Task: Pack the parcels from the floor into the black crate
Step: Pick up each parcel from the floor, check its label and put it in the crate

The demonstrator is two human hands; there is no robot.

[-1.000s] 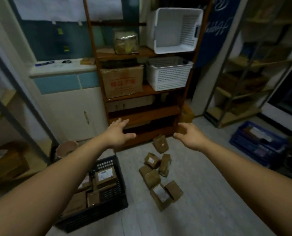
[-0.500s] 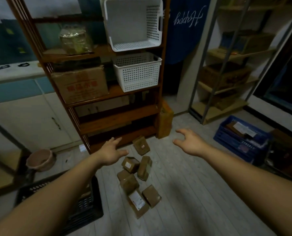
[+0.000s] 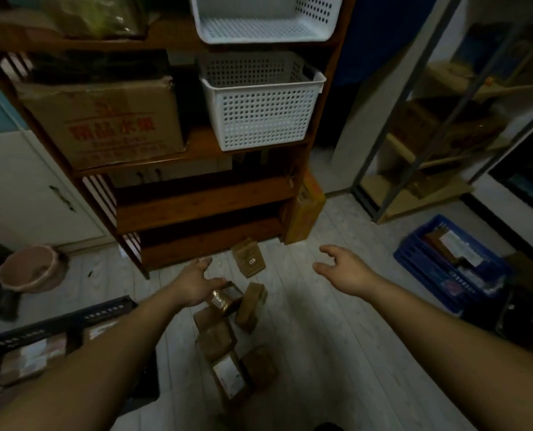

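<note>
Brown cardboard parcels [image 3: 217, 340] lie clustered on the pale plank floor [image 3: 315, 353], roughly seven left; we see a few already inside the black plastic crate [image 3: 56, 321], lower left. Our left hand [image 3: 193, 284] hovers spread open beside one taped parcel [image 3: 226, 297], gripping nothing; right hand [image 3: 346, 272] open, empty

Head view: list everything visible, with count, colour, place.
shelf: 1, dark wood, centre
baskets: 2, white, on shelf
cardboard box: 1, brown with red print, on shelf
parcels: 7, brown, loose on floor before shelf
black crate: 1, black, floor lower left, parcels inside
blue crate: 1, blue, floor right
bucket: 1, pinkish, floor left
left hand: 1, bare, over parcels, holding nothing
right hand: 1, bare, right of parcels, holding nothing
</note>
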